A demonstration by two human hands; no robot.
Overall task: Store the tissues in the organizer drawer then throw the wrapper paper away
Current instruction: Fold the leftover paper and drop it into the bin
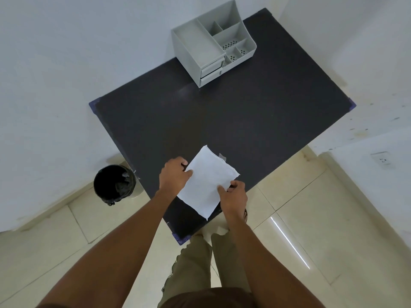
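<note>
so going left to right with the dark table (pixel 222 121) as the landmark: off the table's left edge, down on the tiled floor (pixel 55 252), sits a black trash bin (pixel 114 184). it has a dark liner and there's some crumpled greyish stuff inside, can't tell what it is exactly.

at the near end of the table, the left hand (pixel 173 175) is pinching the left edge of a white sheet of tissue (pixel 208 182), thumb on top, fingers tucked under. the tissue is a flat, roughly rectangular stack or sheet, angled diagonally, held just over the table's near corner. whether it's touching the tabletop i can't tell. the right hand (pixel 233 195) is pinching the sheet's right lower edge the same way, thumb pressed on top.

there's a tiny grey scrap (pixel 222 156) peeking out by the tissue's far edge, too small to make out.

at the far end of the table, against the white wall (pixel 77 52), stands the grey organizer (pixel 211 44). its open top compartments look empty, a few with dotted holes in the floor. its two small drawers (pixel 211 71) on the front are both closed. nothing sits on the table between the tissue and the organizer.
</note>
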